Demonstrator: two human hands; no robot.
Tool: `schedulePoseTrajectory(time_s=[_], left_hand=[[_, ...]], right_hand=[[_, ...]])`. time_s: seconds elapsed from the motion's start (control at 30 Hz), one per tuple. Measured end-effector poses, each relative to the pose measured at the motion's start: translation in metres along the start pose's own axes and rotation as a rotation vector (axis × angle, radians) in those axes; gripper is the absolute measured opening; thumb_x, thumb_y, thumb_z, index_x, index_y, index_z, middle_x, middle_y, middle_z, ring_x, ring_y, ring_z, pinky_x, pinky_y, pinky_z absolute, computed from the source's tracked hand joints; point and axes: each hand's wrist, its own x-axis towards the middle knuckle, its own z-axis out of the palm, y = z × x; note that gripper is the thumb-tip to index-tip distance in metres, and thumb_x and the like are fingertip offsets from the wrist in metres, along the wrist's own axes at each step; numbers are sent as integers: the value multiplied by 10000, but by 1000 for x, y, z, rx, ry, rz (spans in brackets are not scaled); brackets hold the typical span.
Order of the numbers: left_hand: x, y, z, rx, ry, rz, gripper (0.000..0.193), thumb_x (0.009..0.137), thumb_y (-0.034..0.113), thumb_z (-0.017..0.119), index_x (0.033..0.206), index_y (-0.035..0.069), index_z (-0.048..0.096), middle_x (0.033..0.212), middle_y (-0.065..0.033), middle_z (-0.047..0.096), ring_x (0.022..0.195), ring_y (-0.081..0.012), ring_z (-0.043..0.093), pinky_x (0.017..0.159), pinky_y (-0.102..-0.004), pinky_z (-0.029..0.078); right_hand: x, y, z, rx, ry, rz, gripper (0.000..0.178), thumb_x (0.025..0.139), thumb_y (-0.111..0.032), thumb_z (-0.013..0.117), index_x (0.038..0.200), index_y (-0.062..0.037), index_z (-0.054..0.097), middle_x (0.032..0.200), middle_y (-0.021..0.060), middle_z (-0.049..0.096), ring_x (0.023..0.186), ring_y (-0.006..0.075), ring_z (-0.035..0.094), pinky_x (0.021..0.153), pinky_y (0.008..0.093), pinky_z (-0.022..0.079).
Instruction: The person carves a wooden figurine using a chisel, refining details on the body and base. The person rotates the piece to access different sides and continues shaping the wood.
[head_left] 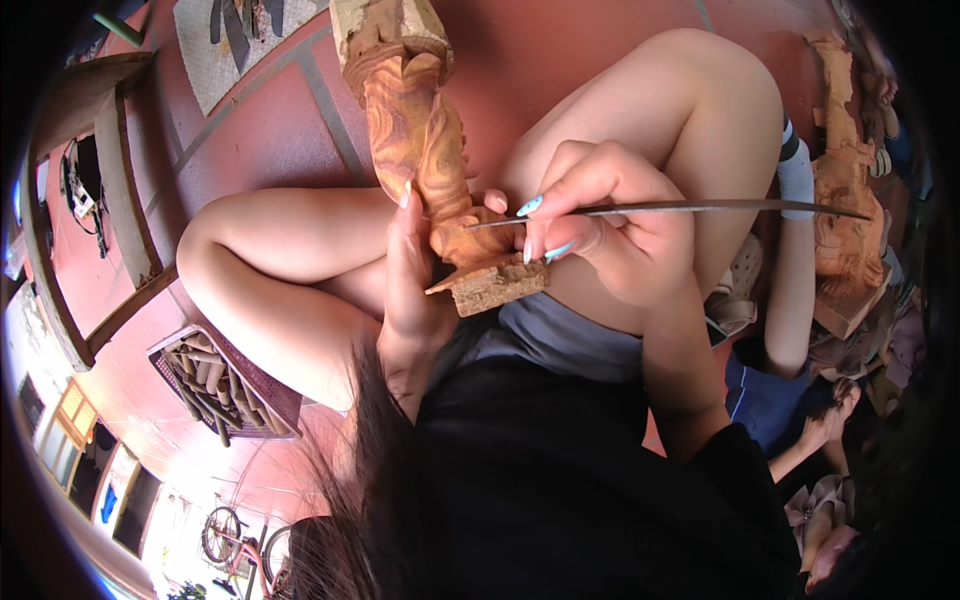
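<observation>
A carved wooden figure (415, 135) with swirling reddish-brown grain stands tilted between my bent legs. Its top block and its square base (500, 287) are rough and paler. My left hand (408, 262) is closed round the lower part, thumb up along the near side and fingertips showing past the other side. In my right hand (625, 215) a slim, dark, slightly curved metal file (700, 206) is pinched between thumb and fingers. Its thin tip touches the wood just above the base, while the long end points right.
At left lies a purple basket (290, 408) of brown rolls, below a wooden frame (125, 190). Dark flat tools (235, 35) rest on a pale sheet at the top. Rightward stand another carved figure (845, 190) and a seated person (770, 400). A bicycle (245, 545) shows lower left.
</observation>
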Motion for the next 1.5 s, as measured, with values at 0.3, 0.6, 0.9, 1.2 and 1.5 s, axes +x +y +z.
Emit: schedulePoseTrajectory(time_s=[0.3,0.6,0.9,1.2,1.5], left_hand=[[0,13,12,466,275,-53,500,1057,422,253,1233,-12,429,1017,-154,619,910,-222,644,838,-350,530],[0,11,6,497,290,-89,465,1055,410,287,1249,3,401,1011,-153,617,911,-205,629,838,-336,520],[2,8,14,516,346,-13,460,1058,392,292,1257,-6,409,1022,-149,622,931,-209,627,844,-337,519],[4,7,13,470,350,-15,455,1058,385,304,1254,-13,410,1020,-150,622,933,-206,626,849,-333,516],[10,7,16,482,344,-39,448,1058,378,314,1248,-16,410,1016,-153,622,929,-201,625,844,-323,515]], right_hand=[[3,5,-5,-408,-257,-234,215,790,-70,719,944,71,666,784,129,650,622,167,616,569,263,502],[-14,1,-11,-465,-270,-228,290,620,19,781,887,78,682,834,125,626,695,195,629,603,253,518],[-8,2,-7,-609,-229,-390,197,664,-60,715,830,24,653,854,106,637,821,265,667,659,304,557],[-9,4,-10,-633,-240,-414,206,667,-94,710,823,28,652,852,113,658,835,286,673,683,330,567],[-10,1,-10,-633,-208,-405,213,656,-106,717,814,21,654,826,112,659,807,275,676,669,326,566]])
